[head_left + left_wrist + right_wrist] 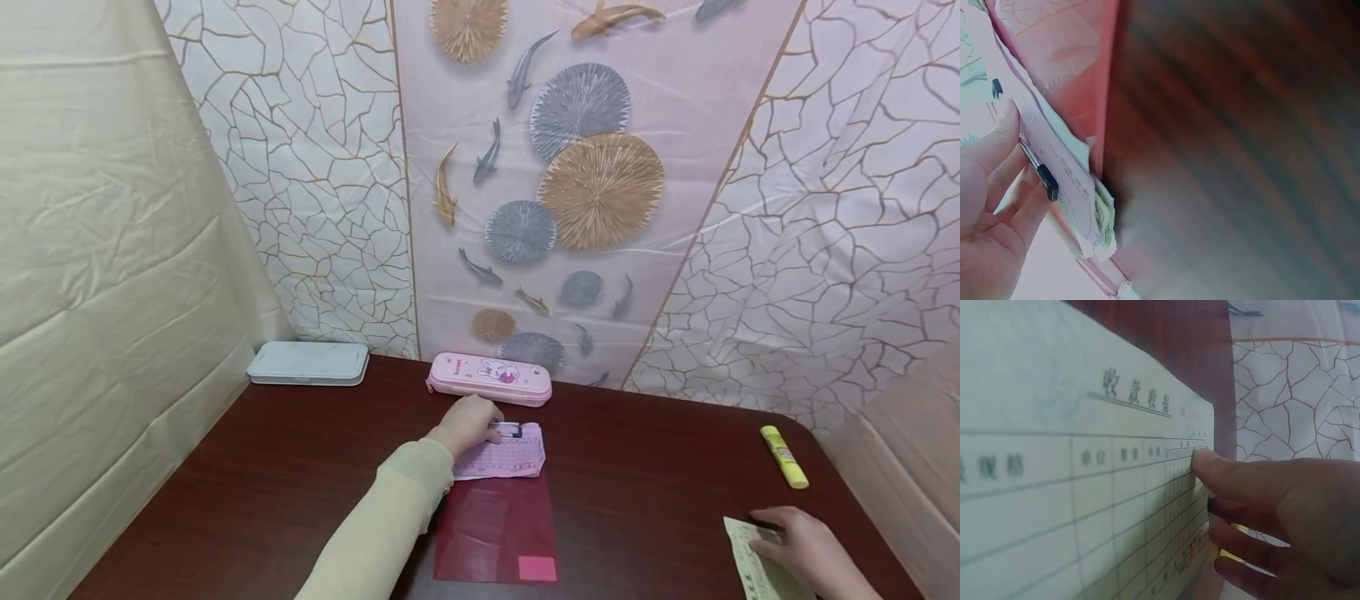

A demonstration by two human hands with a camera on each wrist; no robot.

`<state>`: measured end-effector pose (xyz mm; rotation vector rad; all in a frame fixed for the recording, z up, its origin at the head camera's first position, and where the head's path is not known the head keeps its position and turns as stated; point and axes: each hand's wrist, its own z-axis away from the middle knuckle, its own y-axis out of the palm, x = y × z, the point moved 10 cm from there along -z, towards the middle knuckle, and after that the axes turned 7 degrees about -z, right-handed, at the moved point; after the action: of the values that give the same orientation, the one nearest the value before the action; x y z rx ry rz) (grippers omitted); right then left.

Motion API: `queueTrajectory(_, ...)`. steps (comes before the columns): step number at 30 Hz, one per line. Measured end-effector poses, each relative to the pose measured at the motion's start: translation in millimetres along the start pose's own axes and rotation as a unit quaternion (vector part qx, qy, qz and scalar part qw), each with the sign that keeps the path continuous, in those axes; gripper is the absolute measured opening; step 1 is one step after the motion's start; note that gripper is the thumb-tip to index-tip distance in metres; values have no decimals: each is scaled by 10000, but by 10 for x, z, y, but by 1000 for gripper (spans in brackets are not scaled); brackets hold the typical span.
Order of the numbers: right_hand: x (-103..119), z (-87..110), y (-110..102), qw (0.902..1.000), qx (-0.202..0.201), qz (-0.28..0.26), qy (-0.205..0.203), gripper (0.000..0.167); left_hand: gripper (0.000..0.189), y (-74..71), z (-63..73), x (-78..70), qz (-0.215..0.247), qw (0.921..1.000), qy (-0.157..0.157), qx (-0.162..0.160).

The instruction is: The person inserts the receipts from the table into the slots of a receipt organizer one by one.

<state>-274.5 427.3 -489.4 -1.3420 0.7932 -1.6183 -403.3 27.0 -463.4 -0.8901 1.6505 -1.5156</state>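
Note:
My left hand (468, 423) grips a metal clip (1038, 165) with black ends, thumb on one side and fingers on the other. Under the clip lies a stack of pink printed slips (498, 458), its edges uneven in the left wrist view. The stack covers the top of a translucent red folder (495, 525) with a bright pink label at its lower corner. Off to the right, my right hand (806, 546) pinches the edge of a pale green receipt sheet (1129, 481), printed with a ruled table. Its fingers are behind the paper, thumb in front.
A pink pencil case (491, 379) with a rabbit print lies just beyond my left hand. At the back left is a pale blue flat case (309, 363). A yellow glue stick (784, 457) lies near the right table edge. Patterned cloth (525, 208) hangs behind the table.

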Motion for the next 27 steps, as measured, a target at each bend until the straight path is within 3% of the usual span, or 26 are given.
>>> queueTrajectory(5, 1, 14, -35, 9997, -217, 108, 75, 47, 28, -3, -2, -12, -80, 9999, 60, -68)
queueTrajectory(10, -37, 31, 0, 9990, -112, -260, 357, 31, 27, -6, -4, -22, -163, 9996, 147, -182)
queueTrajectory(20, -15, 125, -20, 9974, -455, -383, 400, 29, 29, -12, 9, -20, -69, 9999, 70, -120)
queueTrajectory(27, 7, 119, 5, 9947, -277, -845, 511, 40, 27, -15, 16, -14, 35, 10000, 48, -73)
